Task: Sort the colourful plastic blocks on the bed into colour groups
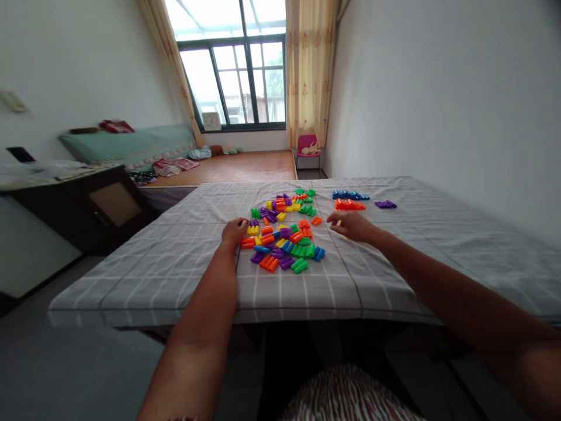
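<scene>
A loose pile of small plastic pieces (280,245) in orange, green, purple, yellow and blue lies on the table, many joined side by side in short strips. My left hand (234,231) rests at the pile's left edge, fingers loosely bent and apart, beside purple and yellow pieces (253,228). To the right of the pile, my right hand (350,225) hovers low over the cloth with its fingers apart. An orange piece (316,221) lies just left of its fingertips. A bit of yellow (347,238) shows under the right hand, mostly hidden.
Beyond my right hand lie a blue row (350,195), an orange row (349,204) and a purple strip (385,204). A grey checked cloth (175,257) covers the table. Behind are a bed (245,164), a pink chair (309,146) and a dark cabinet (100,210).
</scene>
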`<state>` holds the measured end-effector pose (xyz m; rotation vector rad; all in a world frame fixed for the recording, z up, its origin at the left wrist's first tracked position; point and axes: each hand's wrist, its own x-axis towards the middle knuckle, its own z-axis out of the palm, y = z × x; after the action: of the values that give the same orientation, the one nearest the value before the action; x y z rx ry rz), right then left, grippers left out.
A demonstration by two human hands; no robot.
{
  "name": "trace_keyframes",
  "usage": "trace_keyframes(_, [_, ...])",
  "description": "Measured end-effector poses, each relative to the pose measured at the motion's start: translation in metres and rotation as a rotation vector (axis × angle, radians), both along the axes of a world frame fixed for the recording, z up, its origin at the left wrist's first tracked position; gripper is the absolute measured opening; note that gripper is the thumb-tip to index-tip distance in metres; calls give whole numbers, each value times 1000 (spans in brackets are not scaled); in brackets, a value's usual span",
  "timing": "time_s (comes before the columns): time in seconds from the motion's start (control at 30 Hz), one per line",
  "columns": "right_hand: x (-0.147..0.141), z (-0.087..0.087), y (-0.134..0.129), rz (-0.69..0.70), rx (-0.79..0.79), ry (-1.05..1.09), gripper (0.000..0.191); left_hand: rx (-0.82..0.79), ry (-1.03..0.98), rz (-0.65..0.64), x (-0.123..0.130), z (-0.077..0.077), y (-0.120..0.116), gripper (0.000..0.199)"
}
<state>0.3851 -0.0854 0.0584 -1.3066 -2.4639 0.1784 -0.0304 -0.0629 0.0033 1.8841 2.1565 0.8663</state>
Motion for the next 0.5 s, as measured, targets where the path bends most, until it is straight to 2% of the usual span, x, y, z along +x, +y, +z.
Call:
trace_keyframes(0.1, [-53, -3, 9, 101, 37, -25, 24, 5, 1, -8, 0, -1, -1, 38])
trace_keyframes(0.17, [-74, -5, 26, 68, 61, -58, 26, 1, 0, -6, 0, -2, -1, 37])
trace_keyframes(0.37, [-98, -7, 103, -142, 56, -173, 34, 2, -24, 1, 3, -2, -3, 35])
trace_keyframes(0.5, [-129, -10, 133, -66, 76, -168, 40, 9, -38, 6, 4, -1, -2, 34])
